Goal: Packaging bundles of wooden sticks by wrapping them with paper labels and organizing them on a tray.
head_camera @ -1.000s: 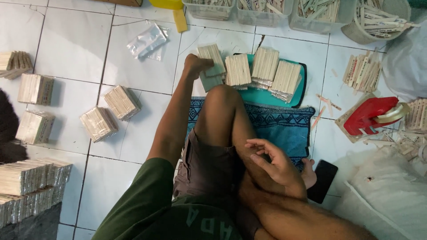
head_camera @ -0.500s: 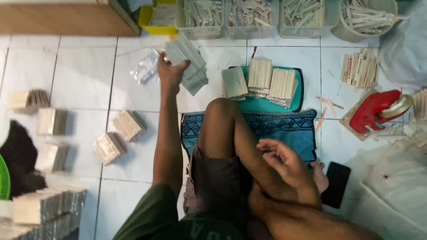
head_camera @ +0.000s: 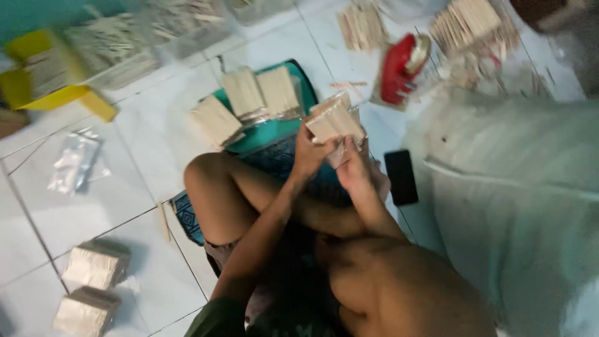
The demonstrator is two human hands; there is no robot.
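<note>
Just above the frame's centre, both hands, left hand and right hand, are closed around a bundle of wooden sticks in clear wrap, which, loosely gripped, could slip and spill onto the tiled floor.

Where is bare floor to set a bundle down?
Bare tiles lie between the plastic bags, the knee and the wrapped bundles. Crowded: the green tray and the top right around the red tape dispenser.
</note>
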